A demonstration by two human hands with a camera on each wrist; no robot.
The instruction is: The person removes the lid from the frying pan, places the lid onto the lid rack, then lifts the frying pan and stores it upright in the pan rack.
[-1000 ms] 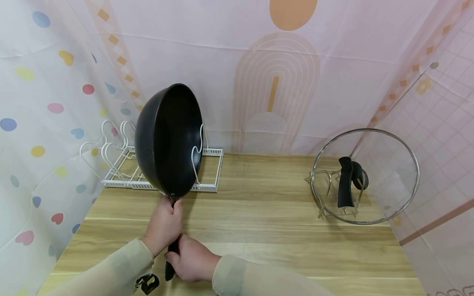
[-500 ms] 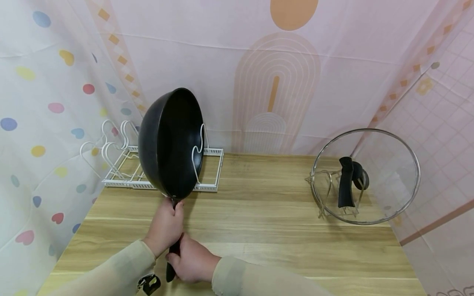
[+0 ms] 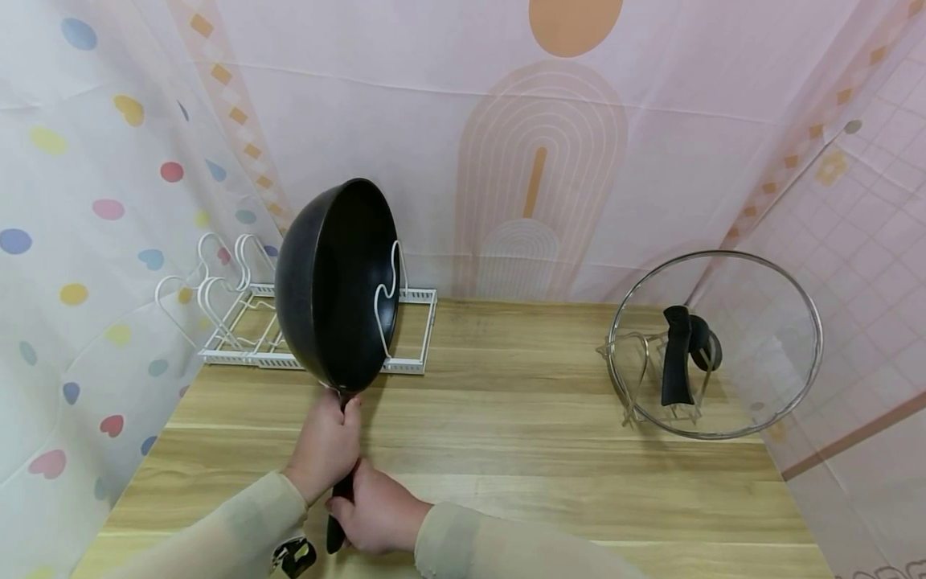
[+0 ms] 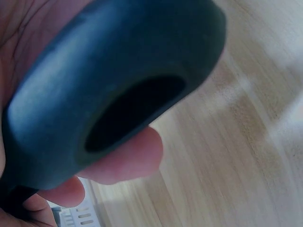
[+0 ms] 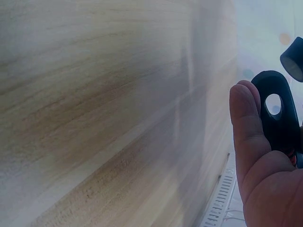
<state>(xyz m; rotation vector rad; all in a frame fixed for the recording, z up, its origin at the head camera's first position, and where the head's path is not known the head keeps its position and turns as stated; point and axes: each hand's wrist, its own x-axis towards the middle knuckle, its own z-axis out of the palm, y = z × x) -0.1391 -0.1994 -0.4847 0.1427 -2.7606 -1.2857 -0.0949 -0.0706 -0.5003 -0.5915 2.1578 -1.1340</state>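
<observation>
A deep black wok (image 3: pixel 297 281) stands on its side in a white wire rack (image 3: pixel 427 330), its hollow turned to the right. One of the rack's curved dividers crosses in front of its opening. Close to the pan, my left hand (image 3: pixel 325 442) grips the black handle (image 3: pixel 336 535). My right hand (image 3: pixel 383 508) holds that same handle lower down, towards its end. The left wrist view has the handle end (image 4: pixel 118 61) very near, with an oval hole in it. In the right wrist view, fingers and thumb of my right hand (image 5: pixel 265 175) lie along the handle.
Left of the wok, several white wire dividers (image 3: pixel 210 297) rise from the rack. A glass lid (image 3: pixel 767 346) with a black handle leans on a small wire stand (image 3: pixel 640 362) at the right. Patterned cloth (image 3: pixel 506 161) hangs behind the wooden table (image 3: pixel 521 450).
The wok has shifted a little to the right and down, towards me, within the rack. Both hands have kept their grip on its handle and moved slightly with it.
</observation>
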